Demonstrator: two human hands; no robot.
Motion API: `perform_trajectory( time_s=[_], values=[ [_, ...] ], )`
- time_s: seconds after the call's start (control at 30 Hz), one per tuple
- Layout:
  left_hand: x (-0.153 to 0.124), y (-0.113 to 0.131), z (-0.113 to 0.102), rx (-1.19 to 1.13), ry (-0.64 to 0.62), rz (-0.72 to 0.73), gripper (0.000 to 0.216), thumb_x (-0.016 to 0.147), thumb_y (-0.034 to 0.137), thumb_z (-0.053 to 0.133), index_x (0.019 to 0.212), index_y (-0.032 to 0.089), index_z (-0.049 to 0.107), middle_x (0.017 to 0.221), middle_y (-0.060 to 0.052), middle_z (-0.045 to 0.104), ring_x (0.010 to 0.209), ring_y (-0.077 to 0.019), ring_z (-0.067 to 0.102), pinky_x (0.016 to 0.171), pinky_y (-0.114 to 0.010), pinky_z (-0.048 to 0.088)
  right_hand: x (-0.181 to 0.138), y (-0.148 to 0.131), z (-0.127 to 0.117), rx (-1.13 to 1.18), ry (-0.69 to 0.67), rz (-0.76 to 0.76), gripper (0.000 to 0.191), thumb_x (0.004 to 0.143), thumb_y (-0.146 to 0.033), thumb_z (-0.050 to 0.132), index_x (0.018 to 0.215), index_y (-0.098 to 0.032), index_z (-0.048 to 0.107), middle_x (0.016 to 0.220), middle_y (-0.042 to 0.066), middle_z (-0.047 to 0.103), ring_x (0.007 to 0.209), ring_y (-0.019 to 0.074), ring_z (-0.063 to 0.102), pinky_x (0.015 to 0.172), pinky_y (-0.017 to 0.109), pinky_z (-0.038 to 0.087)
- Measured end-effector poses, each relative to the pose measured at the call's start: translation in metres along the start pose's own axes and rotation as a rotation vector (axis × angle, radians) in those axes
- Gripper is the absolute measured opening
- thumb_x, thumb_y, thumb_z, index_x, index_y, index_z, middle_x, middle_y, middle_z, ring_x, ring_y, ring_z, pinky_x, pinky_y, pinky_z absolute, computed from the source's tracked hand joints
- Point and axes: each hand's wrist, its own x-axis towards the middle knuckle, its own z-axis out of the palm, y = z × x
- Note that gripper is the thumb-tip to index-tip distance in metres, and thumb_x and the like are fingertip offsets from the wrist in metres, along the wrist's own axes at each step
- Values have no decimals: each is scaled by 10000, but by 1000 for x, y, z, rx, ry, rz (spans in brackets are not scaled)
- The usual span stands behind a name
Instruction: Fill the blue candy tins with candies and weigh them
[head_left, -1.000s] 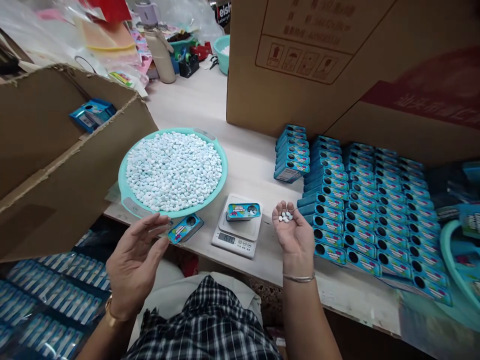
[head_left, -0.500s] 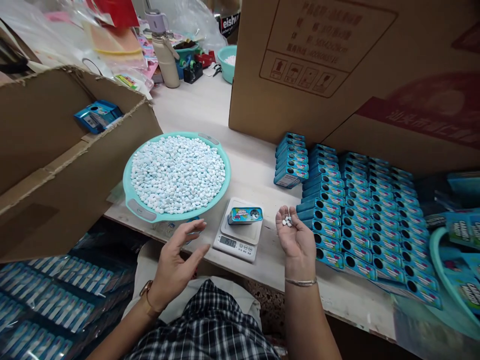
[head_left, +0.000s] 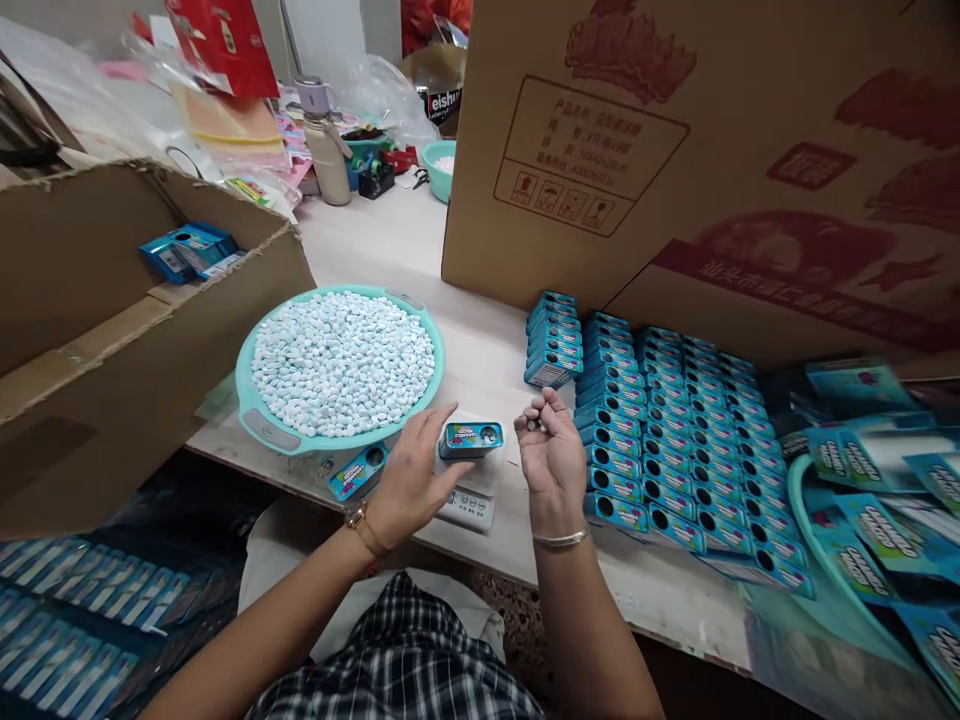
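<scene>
A blue candy box (head_left: 472, 437) with a round hole in its top stands on the small white scale (head_left: 472, 510). My left hand (head_left: 409, 475) reaches around the box's left end, fingers and thumb apart on either side; whether it touches is unclear. My right hand (head_left: 556, 460) is palm up, right of the scale, its fingers curled over a few small white candies (head_left: 534, 424). Another blue box (head_left: 360, 472) lies by the table edge, left of my left hand. Behind it, a turquoise basin (head_left: 439, 372) is full of pale candies (head_left: 341, 365).
Rows of blue boxes (head_left: 675, 450) stand close on the right, before a large carton (head_left: 570, 150). An open carton (head_left: 247, 290) flanks the left side. A turquoise tub (head_left: 810, 520) of flat blue packs sits far right. A bottle (head_left: 328, 160) stands at the back.
My left hand has moved right, from beside the scale to around the box. My right hand's fingers have curled more over the candies. The view has shifted slightly.
</scene>
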Motion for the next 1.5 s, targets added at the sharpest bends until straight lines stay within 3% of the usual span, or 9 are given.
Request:
perform_trajectory(
  time_s=[0.17, 0.3, 0.47, 0.63, 0.8, 1.0, 1.13, 1.3, 1.5],
  values=[
    [2, -4, 6, 4, -37, -13, 660, 840, 265, 662, 1424, 184, 364, 1383, -134, 490, 1322, -260, 432, 1147, -436, 349, 3, 7, 4, -28, -109, 11, 201, 784, -72, 601, 943, -193, 621, 740, -58, 572, 522, 28, 459, 514, 143, 401],
    [2, -11, 8, 10, -28, -20, 653, 848, 279, 653, 1424, 188, 360, 1391, -136, 491, 1330, -267, 428, 1147, -455, 346, 5, 4, 1, 13, -72, 39, 156, 829, -90, 557, 936, -183, 620, 728, -52, 571, 502, 28, 439, 507, 147, 398],
    [4, -23, 22, -29, -71, -63, 629, 823, 230, 669, 1385, 159, 395, 1387, -156, 517, 1306, -295, 474, 1104, -475, 388, 5, 5, -7, 84, 99, 80, 90, 887, -136, 526, 889, -165, 612, 734, -33, 597, 634, 58, 579, 661, 197, 523],
    [7, -31, 35, -123, -2, -158, 360, 839, 252, 660, 1173, 192, 541, 1121, -86, 663, 1036, -256, 636, 916, -411, 502, 2, 18, -28, 109, 149, 146, 68, 881, -150, 558, 866, -173, 620, 745, -21, 631, 710, 90, 639, 801, 271, 565],
    [24, -1, 20, -98, -95, 15, 335, 876, 191, 594, 1208, 224, 577, 1070, -59, 583, 977, -207, 594, 870, -342, 492, 2, 23, -35, 115, 141, 205, 65, 855, -135, 599, 877, -174, 645, 771, -9, 669, 737, 92, 655, 728, 222, 561],
    [50, 48, 15, 379, -273, 293, 563, 896, 136, 505, 1427, 309, 432, 1102, -83, 534, 1014, -250, 527, 902, -412, 441, 12, 25, -32, 155, 20, 187, 39, 836, -213, 643, 856, -182, 631, 780, -19, 676, 719, 107, 651, 662, 219, 547],
    [60, 58, 23, 605, -390, 305, 586, 875, 96, 481, 1430, 275, 429, 1034, -90, 552, 963, -257, 537, 830, -392, 447, 20, 37, -38, 134, 62, 244, 124, 802, -238, 675, 742, -185, 580, 670, -36, 632, 618, 103, 613, 582, 207, 526],
    [64, 71, 24, 743, -391, 371, 540, 913, 108, 418, 1436, 240, 405, 1082, -110, 561, 980, -268, 541, 810, -395, 428, 23, 48, -37, 175, -58, 164, 111, 794, -215, 665, 735, -192, 574, 693, -37, 634, 666, 106, 625, 634, 213, 551],
    [68, 76, 15, 776, -401, 354, 531, 901, 90, 441, 1411, 237, 437, 1053, -103, 566, 929, -260, 546, 784, -389, 423, 18, 44, -24, 242, -77, 275, 91, 825, -167, 624, 744, -182, 586, 680, -28, 636, 637, 109, 619, 614, 212, 549]
  ],
)
